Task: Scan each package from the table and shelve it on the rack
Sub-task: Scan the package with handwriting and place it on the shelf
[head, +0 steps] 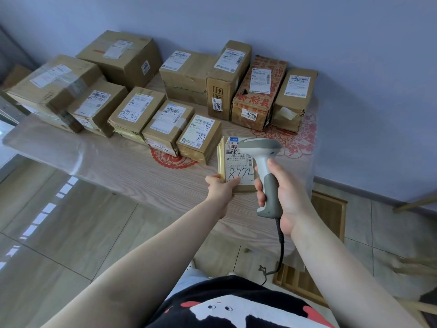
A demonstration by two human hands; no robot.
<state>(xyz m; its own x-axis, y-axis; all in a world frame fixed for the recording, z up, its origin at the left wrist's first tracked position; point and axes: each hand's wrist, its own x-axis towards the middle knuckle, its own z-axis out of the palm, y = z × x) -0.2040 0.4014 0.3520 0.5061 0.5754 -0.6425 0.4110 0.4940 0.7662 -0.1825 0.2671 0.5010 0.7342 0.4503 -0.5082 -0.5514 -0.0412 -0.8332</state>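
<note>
Above the table's [118,162] near edge, the left hand [221,185] pinches the small package [236,162] by its lower corner, label facing up, so the scanner [262,162], gripped in the right hand [287,192], can read it.

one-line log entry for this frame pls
phase: scanning | left hand: grips small package, label up | right hand: grips scanner, head over label | table: many packages unscanned | rack: not in view
</note>
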